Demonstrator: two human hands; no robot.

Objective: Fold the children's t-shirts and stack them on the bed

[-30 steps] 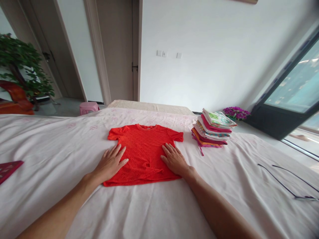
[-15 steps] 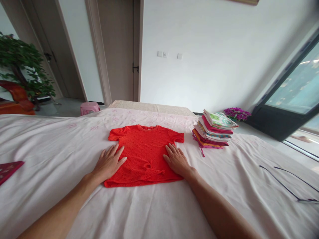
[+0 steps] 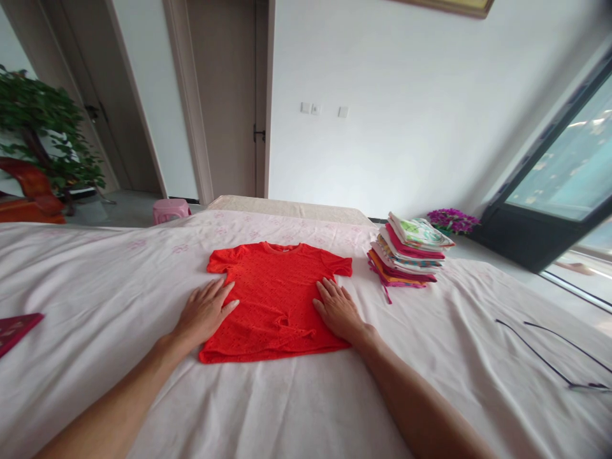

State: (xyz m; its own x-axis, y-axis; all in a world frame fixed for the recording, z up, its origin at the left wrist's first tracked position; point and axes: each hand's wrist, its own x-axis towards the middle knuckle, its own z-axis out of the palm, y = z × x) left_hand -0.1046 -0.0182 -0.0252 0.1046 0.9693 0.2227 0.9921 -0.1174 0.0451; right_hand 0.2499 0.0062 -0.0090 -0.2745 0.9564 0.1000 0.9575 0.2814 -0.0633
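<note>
A red short-sleeved shirt (image 3: 275, 293) lies spread out on the pale bedsheet (image 3: 306, 408), its collar pointing away from me. Near its hem is a small knotted or tied detail. My left hand (image 3: 203, 310) rests flat over the shirt's left side edge, fingers stretched out. On the opposite edge, my right hand (image 3: 340, 310) lies flat with its fingers on the fabric. Neither hand grips the cloth.
A stack of folded clothes (image 3: 408, 252) stands to the right of the shirt. Eyeglasses (image 3: 568, 382) lie farther right. At the left edge is a dark pink flat item (image 3: 19, 330). A pink stool (image 3: 171, 210) stands beyond the sheet.
My left hand has slid slightly outward to the left, covering a little less of the shirt. My right hand stays in about the same place.
</note>
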